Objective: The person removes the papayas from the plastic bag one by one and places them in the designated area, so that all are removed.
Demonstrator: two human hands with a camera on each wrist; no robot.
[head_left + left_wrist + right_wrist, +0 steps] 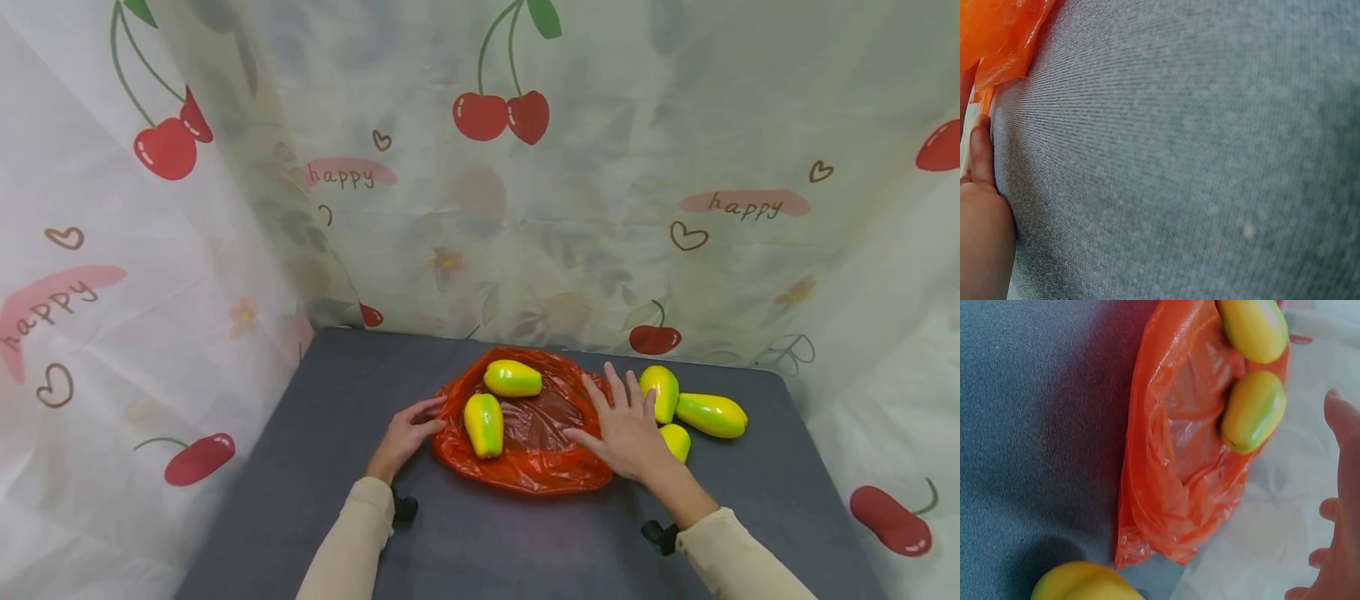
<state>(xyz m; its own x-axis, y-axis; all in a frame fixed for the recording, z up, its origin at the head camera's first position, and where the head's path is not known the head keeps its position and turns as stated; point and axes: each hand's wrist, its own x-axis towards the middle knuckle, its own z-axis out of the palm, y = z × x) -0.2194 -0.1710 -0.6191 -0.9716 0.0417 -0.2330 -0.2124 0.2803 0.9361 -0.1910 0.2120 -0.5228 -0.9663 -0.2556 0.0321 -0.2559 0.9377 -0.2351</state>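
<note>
A red plastic bag (558, 475) lies spread open on the table, with two yellow-green papayas (513, 378) (1254, 412) resting on its left part. My left hand (405, 437) is at the bag's left edge, and its thumb and fingers pinch the plastic there; the left wrist view catches only part of this hand (985, 225) beside the orange-looking bag (1000, 37). Fingers spread, my right hand (626, 429) hovers over the bag's right side and holds nothing. Just right of that hand lie three more papayas (711, 415), one partly hidden behind it.
The dark grey table (315, 467) carries the bag and fruit. A pale curtain (600, 208) printed with cherries closes in the back and both sides. Dark wrist cameras (660, 537) sit on both wrists.
</note>
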